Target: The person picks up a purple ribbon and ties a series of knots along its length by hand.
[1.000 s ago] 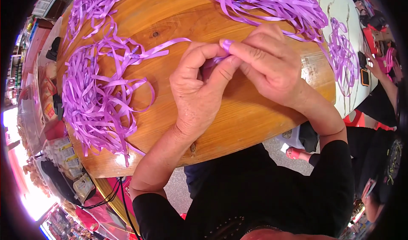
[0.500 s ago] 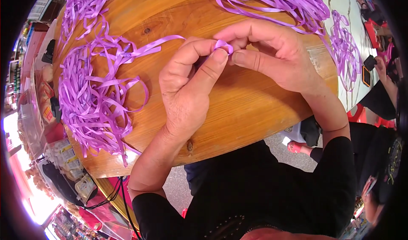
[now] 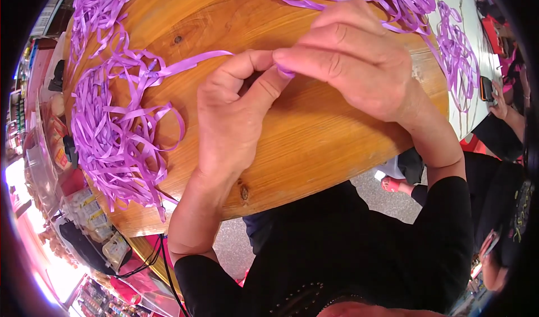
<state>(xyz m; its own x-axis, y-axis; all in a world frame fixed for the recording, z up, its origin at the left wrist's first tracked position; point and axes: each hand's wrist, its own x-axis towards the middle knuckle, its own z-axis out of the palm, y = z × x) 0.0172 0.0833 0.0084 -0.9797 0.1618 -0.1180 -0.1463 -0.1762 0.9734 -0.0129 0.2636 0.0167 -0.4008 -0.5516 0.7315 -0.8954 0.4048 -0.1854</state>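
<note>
A purple ribbon (image 3: 286, 71) is pinched between thumb and forefinger of my left hand (image 3: 236, 106), above the wooden table (image 3: 314, 143). Only a small bit of it shows at the fingertips. The fingers of my right hand (image 3: 353, 64) meet the left fingertips from the right and close over the same ribbon; its thumb is hidden. A ribbon tail (image 3: 196, 61) runs from behind my left hand toward the large heap of purple ribbons (image 3: 115, 134) on the left.
Another purple ribbon heap (image 3: 387, 0) lies at the far side, and loose ribbons (image 3: 457, 53) rest on the white marbled surface (image 3: 469, 92) at the right. Beyond it a person's hand (image 3: 498, 101) holds a dark device. Packages (image 3: 92, 210) stand left of the table.
My right hand has turned over, its fingers now covering the pinched ribbon, where a small loop showed before. My left hand and the view have shifted slightly.
</note>
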